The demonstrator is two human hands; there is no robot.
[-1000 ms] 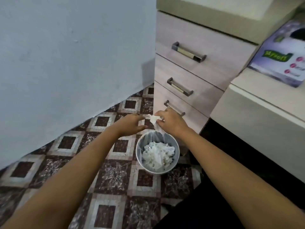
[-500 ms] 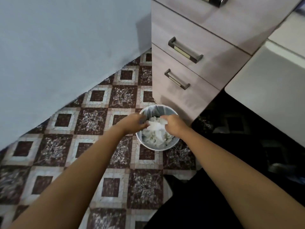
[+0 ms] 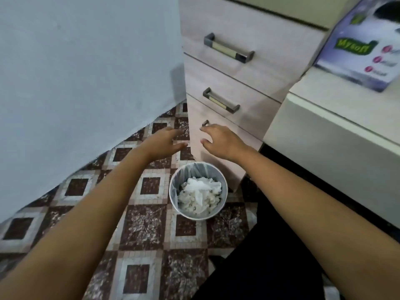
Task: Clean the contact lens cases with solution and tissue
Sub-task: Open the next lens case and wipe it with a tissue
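Tissue (image 3: 200,194), crumpled and soft, is lying in the bin (image 3: 174,198) at lower centre; light, best pinched at a fold. Nothing is being held by the left hand (image 3: 164,141) or right hand (image 3: 220,140), fingers apart.

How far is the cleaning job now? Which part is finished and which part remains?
Done, as it looks: crumpled used tissue lies in the small bin on the floor. In hand: nothing; the left hand and the right hand are open and empty above the bin. Left: unclear, because no lens case or solution is in view; a tissue box sits on the counter.
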